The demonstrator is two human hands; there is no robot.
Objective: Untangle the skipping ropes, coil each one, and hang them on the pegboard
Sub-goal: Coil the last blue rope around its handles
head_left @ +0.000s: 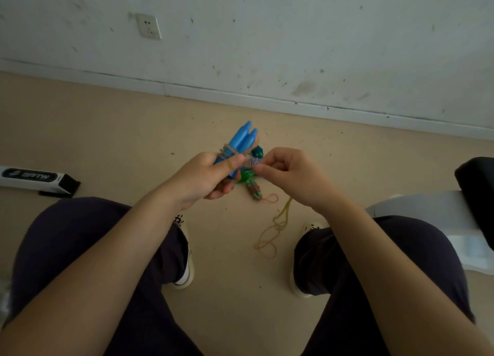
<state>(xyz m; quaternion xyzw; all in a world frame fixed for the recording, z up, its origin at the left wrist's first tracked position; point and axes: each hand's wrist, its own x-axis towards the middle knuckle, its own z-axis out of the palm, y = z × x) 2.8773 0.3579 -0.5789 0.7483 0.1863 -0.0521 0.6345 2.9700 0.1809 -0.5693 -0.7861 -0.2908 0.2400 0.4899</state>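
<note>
two blue handles sit together in the left hand, its fingers clenched round them, yellowish cord wound about them. the right hand pinches a patterned bit of rope; green rope lies on the floor just beyond. loose yellow cord trails below. pulling hard could tighten the knot, or let the wound turns slip.

2 blue handles side by side, tips up, yellowish cord wrapped round; rest of cord loose on floor. Green/multicolour rope bundle below.
</note>
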